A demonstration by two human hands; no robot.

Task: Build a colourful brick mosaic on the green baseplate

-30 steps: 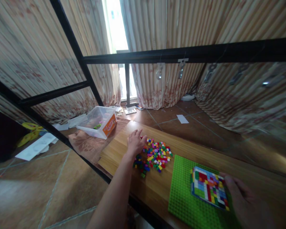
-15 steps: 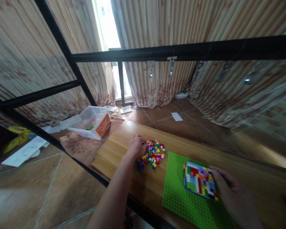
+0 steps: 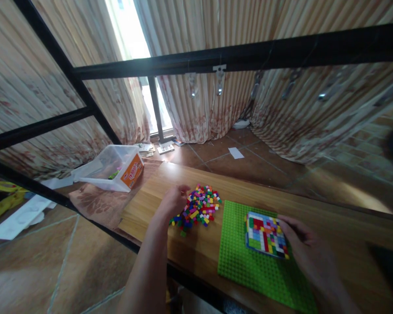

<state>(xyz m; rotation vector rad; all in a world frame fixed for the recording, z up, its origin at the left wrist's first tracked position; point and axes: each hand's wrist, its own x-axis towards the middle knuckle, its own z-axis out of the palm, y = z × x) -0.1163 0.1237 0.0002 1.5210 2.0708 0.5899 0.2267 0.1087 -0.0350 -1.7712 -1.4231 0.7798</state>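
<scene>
Moved since a second ago: my left hand, its spread fingers now drawn in at the left edge of the loose pile of small multicoloured plastic bricks; whether they hold one, I cannot tell. My right hand, nearly closed, grips the right edge of a flat multicoloured brick panel over the green studded plastic baseplate. Advised: panel steady, bricks pinched singly.

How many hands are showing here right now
2. The left hand is at the left edge of the brick pile; the right hand holds the right edge of the brick block. Some fingers are hidden.
</scene>
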